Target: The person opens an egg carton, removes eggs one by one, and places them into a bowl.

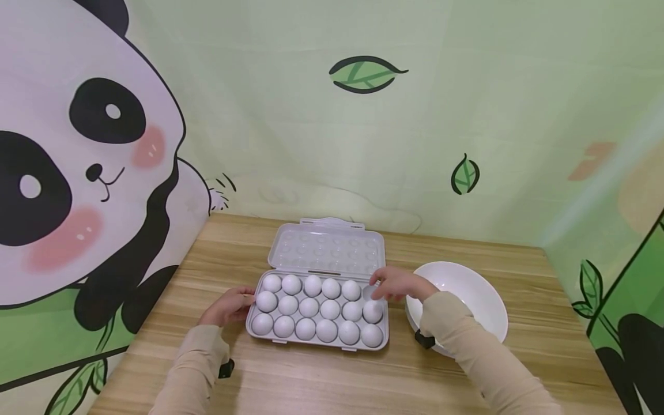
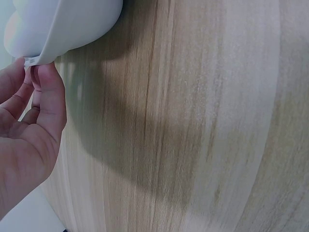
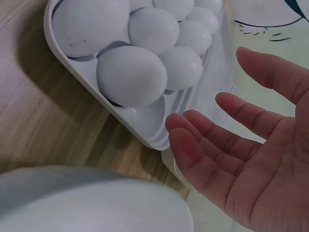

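Your left hand [image 1: 228, 307] is at the left end of the egg carton [image 1: 316, 342], pinching its rim between thumb and fingers; the left wrist view shows that grip close up, with the fingertips meeting at the carton's edge. Your right hand [image 1: 396, 283] reaches over the carton's far right corner, palm bare, the fingers loosely extended and parted, the thumb well away from them, holding nothing; you cannot tell from these views whether a fingertip touches the carton there. Just beside those fingertips is the empty cup [image 3: 147, 118], at the right end of the carton's far row. The other cups hold white eggs [image 1: 330, 309], seventeen in all: five in the carton's far row, six in the middle row and six in the row nearest you. The carton's lid [image 1: 332, 245] lies back on its far side, its inner face up and dotted with round dimples. To the right of the carton stands a white bowl [image 1: 479, 305], near it but apart, with your right forearm across part of the bowl. Under the carton is a wood-grained table [image 1: 311, 380]; beyond the carton hangs a pale green backdrop [image 1: 280, 115], with a large cartoon panda [image 1: 171, 106] to the carton's left.
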### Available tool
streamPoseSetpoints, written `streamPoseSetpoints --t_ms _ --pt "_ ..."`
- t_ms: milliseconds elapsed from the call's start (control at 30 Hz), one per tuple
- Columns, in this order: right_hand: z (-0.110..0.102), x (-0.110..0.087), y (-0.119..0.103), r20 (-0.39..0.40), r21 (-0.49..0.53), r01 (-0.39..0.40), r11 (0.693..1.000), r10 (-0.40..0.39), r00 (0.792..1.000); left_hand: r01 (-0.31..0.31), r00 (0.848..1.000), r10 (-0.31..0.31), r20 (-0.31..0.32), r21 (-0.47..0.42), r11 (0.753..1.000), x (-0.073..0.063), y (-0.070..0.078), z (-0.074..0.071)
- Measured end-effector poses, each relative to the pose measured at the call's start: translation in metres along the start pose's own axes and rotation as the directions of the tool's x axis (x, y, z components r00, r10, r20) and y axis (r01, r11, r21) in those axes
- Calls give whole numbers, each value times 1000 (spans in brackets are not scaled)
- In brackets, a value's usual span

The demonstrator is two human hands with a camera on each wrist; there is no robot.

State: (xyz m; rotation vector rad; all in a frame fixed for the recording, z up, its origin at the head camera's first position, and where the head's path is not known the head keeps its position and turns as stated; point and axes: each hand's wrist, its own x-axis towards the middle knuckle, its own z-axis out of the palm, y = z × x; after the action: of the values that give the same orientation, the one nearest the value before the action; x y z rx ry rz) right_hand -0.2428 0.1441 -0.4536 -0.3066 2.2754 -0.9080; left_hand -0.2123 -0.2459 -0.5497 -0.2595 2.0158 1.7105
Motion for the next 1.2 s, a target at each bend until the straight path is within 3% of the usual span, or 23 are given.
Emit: streamPoseSetpoints --t_ms 200,533,767,800,833,867,1033,1067,1200 --pt "12 5 -3 -10 -63 -84 995 83 996 -3 1000 3 10 0 1000 -1 0 0" --pt "30 14 0 -46 -117 -75 990 70 996 -9 1000 9 15 -2 1000 0 -1 -1" --pt "36 17 -2 -81 -217 -77 973 61 995 -11 1000 11 -1 7 1000 -5 4 1" --pt "37 17 -3 -85 -236 -73 969 54 995 -18 1000 18 5 7 1000 -3 2 0" --pt "38 18 -3 -89 -255 -67 965 46 995 -68 997 69 46 -23 997 9 -11 -7" --pt "39 18 -3 -94 -271 -63 961 39 995 -69 996 71 53 -26 997 10 -12 -8" --pt "44 21 -4 -121 -417 6 909 -61 991 -64 996 66 63 -30 997 10 -12 -7" --pt "45 21 -4 -127 -447 5 895 -68 990 -13 1000 13 20 -1 1000 -1 0 0" --pt "49 24 -6 -154 -534 -44 845 -46 987 -15 1000 15 24 0 1000 -1 0 -1"
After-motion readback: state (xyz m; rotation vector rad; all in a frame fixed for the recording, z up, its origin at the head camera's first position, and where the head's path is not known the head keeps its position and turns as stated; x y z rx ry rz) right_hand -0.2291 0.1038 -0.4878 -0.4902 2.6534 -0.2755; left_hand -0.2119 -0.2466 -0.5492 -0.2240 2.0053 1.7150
